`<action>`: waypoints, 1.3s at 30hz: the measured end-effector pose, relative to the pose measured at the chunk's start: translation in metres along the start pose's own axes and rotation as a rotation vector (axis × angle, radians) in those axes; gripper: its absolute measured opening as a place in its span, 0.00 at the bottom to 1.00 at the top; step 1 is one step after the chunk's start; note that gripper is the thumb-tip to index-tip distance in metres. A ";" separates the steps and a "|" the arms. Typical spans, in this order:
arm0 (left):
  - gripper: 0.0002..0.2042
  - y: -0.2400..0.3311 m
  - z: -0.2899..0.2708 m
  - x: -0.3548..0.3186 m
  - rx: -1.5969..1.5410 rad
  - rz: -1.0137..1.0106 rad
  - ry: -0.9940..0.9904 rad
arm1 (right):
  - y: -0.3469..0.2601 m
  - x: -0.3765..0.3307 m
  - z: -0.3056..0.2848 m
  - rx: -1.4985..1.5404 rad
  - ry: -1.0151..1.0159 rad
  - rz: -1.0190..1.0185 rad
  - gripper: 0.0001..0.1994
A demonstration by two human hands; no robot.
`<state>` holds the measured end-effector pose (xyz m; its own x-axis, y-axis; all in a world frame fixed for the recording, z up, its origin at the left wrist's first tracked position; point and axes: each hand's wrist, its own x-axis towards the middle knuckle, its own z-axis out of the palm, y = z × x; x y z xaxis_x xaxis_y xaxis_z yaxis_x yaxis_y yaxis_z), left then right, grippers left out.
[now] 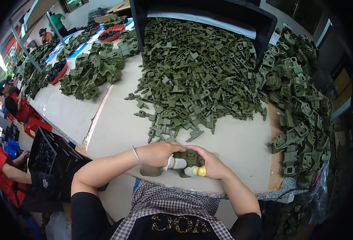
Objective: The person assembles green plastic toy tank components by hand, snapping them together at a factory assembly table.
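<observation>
Near the front edge of the table, my left hand (pixel 159 154) and my right hand (pixel 215 165) close from both sides around an olive-green moulded plastic part (pixel 192 157). White wrapping covers my left thumb; white and yellow wrapping covers the right one. My fingers hide much of the part. A smooth olive-green piece (pixel 151 171) shows below my left wrist; whether it joins the held part I cannot tell. Just beyond my hands spreads a large heap of small olive-green plastic pieces (pixel 200 72), with a few loose ones at its near edge.
Larger olive-green mouldings (pixel 298 104) are piled along the right side, others (pixel 92 72) at the left. A black frame (pixel 138 24) stands around the heap's back. Left of me is a black bin (pixel 60 160) of dark pieces; beside it sits a person in red (pixel 4 168).
</observation>
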<state>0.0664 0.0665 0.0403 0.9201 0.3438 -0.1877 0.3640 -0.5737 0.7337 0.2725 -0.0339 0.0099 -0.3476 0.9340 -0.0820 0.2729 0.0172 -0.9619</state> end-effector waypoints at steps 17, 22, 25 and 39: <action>0.25 0.001 -0.022 -0.027 -0.078 0.214 0.261 | 0.013 -0.017 -0.032 0.205 0.038 -0.007 0.30; 0.26 -0.023 0.022 -0.060 -0.280 -0.077 0.305 | 0.001 -0.023 -0.037 0.199 0.125 0.098 0.31; 0.24 -0.027 0.037 -0.062 -0.325 -0.038 0.460 | -0.036 -0.017 -0.028 -0.167 0.324 -0.065 0.30; 0.24 -0.024 0.069 -0.055 -0.761 -0.030 0.632 | -0.043 0.018 0.039 -0.681 0.265 -0.289 0.21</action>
<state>0.0172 0.0101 -0.0115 0.5850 0.8110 0.0078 -0.0082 -0.0036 1.0000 0.2196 -0.0317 0.0400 -0.2867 0.9116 0.2945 0.7235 0.4075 -0.5572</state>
